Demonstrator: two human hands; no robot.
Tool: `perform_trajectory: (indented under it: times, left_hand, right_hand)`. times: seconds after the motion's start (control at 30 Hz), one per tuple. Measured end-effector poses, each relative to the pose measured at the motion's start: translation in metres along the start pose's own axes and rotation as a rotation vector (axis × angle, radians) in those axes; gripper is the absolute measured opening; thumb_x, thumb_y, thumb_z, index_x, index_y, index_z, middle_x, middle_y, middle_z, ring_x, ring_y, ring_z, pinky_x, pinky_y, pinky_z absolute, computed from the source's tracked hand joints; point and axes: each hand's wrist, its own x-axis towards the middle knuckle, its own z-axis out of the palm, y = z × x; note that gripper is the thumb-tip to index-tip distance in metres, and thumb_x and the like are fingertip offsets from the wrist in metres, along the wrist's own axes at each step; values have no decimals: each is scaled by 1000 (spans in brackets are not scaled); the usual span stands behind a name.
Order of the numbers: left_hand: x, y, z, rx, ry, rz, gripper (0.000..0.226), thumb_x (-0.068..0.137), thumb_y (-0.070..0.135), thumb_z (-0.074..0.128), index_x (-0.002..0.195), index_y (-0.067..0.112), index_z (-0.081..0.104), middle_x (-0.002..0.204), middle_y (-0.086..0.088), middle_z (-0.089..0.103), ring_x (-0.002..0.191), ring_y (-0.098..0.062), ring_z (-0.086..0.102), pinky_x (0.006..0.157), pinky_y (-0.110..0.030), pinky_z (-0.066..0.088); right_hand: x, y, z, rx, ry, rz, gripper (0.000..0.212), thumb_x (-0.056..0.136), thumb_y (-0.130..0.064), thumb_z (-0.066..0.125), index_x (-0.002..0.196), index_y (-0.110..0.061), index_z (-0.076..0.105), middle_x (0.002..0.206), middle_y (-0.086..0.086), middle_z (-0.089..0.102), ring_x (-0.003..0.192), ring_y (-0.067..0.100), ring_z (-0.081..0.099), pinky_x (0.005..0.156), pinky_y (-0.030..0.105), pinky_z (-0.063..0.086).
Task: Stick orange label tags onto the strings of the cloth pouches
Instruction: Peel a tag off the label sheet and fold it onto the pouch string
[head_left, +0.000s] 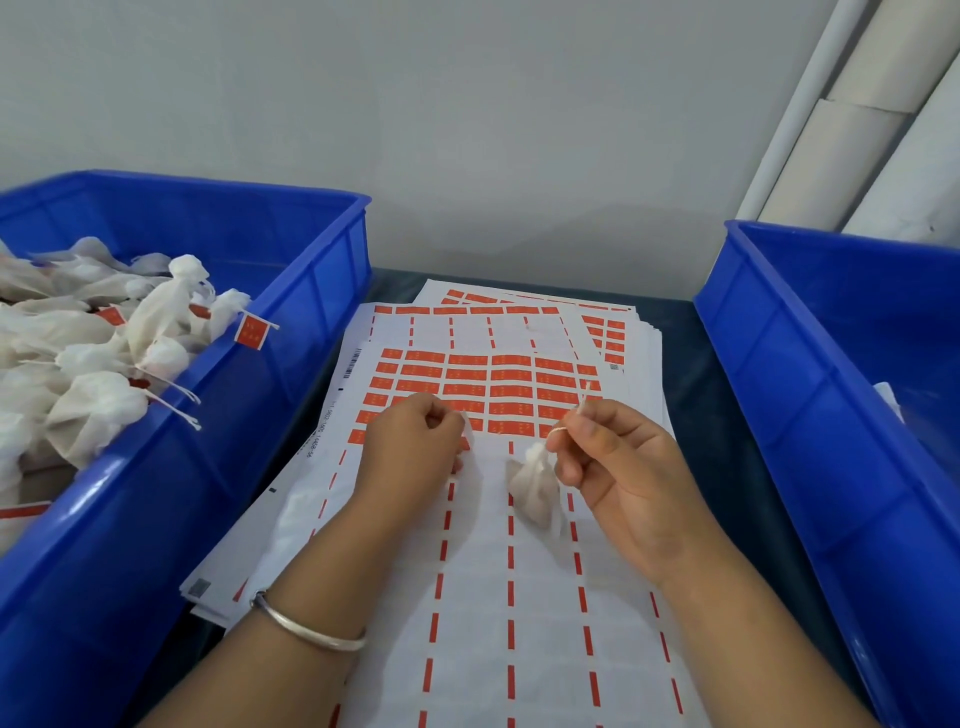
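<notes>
Right hand (618, 462) pinches the string (581, 402); the pouch (532, 486) hangs just below the grip, over the label sheet (498, 571). Left hand (415, 447) sits left of the grip on the same sheet, atop a sheet stack (644, 338). Left bin (291, 312) holding tagged pouches (104, 364) lies far left; right bin (810, 374) right.

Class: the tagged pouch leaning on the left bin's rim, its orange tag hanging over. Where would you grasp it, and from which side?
Pinch the tagged pouch at its gathered neck, coming from above: it stands topmost, while its orange tag dangles over the left bin.
</notes>
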Motion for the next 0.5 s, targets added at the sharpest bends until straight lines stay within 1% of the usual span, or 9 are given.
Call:
perform_trajectory:
  times: [0.07, 0.1, 0.17, 0.23, 0.3, 0.37, 0.43, 0.5]
  left_hand:
    - [-1, 2, -2, -63, 7, -20, 16, 92, 29, 53, 76, 28, 58, 63, 8, 63, 46, -3, 60, 44, -12, 42]
    - [-1, 3, -3, -110, 5, -24, 17, 92, 28, 53, 76, 27, 59, 62, 6, 64, 48, -6, 62, 47, -16, 46]
    - [-4, 6, -4, -195, 4, -12, 17, 93, 26, 53, 78, 25, 60, 63, 3, 65, 54, -12, 65, 58, -25, 55]
    - [-7, 11, -5, -270, 2, 10, 15, 93, 27, 52, 80, 24, 60, 63, 2, 65, 56, -14, 66, 62, -28, 57]
    - [-11, 16, -7, -383, -22, 19, 14, 93, 25, 52, 82, 23, 60, 58, 4, 65, 55, -13, 66, 57, -24, 56]
    - [-18, 21, -9, -500, -74, 28, 14, 93, 23, 51, 84, 22, 61, 58, 5, 66, 55, -11, 66, 52, -18, 52]
    - [-26, 26, -9, -579, -142, 50, 14, 94, 21, 50, 85, 20, 61, 59, 6, 66, 56, -10, 66, 51, -15, 50]
    - [-33, 29, -6, -591, -207, 88, 15, 93, 22, 49, 85, 20, 62, 60, 7, 66, 57, -7, 65, 52, -12, 48]
  right_hand:
    - [-1, 2, 4, -46, -34, -1, 22, 62, -44, 70, 77, -28, 74, 80, 3, 73, 56, 11, 58, 64, 19, 52]
    - [-2, 2, 6, -80, -40, -1, 22, 62, -45, 69, 76, -29, 73, 81, 3, 73, 57, 11, 58, 65, 19, 52]
    - [-3, 4, 9, -150, -46, -3, 16, 66, -43, 66, 76, -31, 72, 84, 2, 74, 57, 12, 59, 67, 20, 53]
    - [-4, 3, 11, -195, -50, -10, 10, 72, -38, 63, 76, -33, 71, 86, 2, 74, 58, 13, 60, 69, 21, 53]
    - [-5, 2, 12, -227, -53, -26, 10, 81, -30, 62, 75, -32, 70, 85, 2, 74, 58, 13, 60, 69, 20, 53]
    - [-6, 1, 11, -251, -56, -54, 22, 89, -19, 59, 74, -32, 69, 83, 2, 75, 57, 14, 61, 68, 19, 53]
    - [-7, 0, 12, -252, -64, -78, 26, 91, -13, 58, 74, -29, 68, 82, 3, 74, 56, 14, 60, 66, 19, 53]
    - [-8, 0, 12, -260, -57, -101, 26, 91, -9, 57, 74, -26, 68, 80, 4, 74, 54, 15, 60, 64, 20, 53]
